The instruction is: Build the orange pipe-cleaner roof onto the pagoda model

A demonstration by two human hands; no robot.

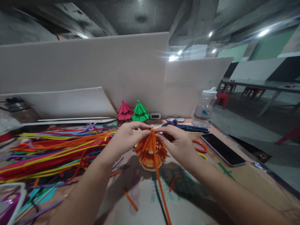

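Between my hands stands a small orange tree made of pipe cleaners (150, 153), on a pale base with a thin stick poking out at its top. My left hand (131, 137) pinches the top from the left, thumb and fingers closed at the tip. From the other side my right hand (174, 139) pinches at the same spot. One long orange pipe cleaner (160, 184) runs from the tip down toward me over the table. Short cut orange pieces (130, 199) lie in front of the tree.
Many coloured pipe cleaners (58, 153) are heaped at left. A pink tree (124, 111) and a green tree (140, 111) stand by the white board (93, 65). Blue-handled pliers (189, 128), red-handled scissors (200, 146), a phone (223, 150) and a water bottle (204, 107) are at right.
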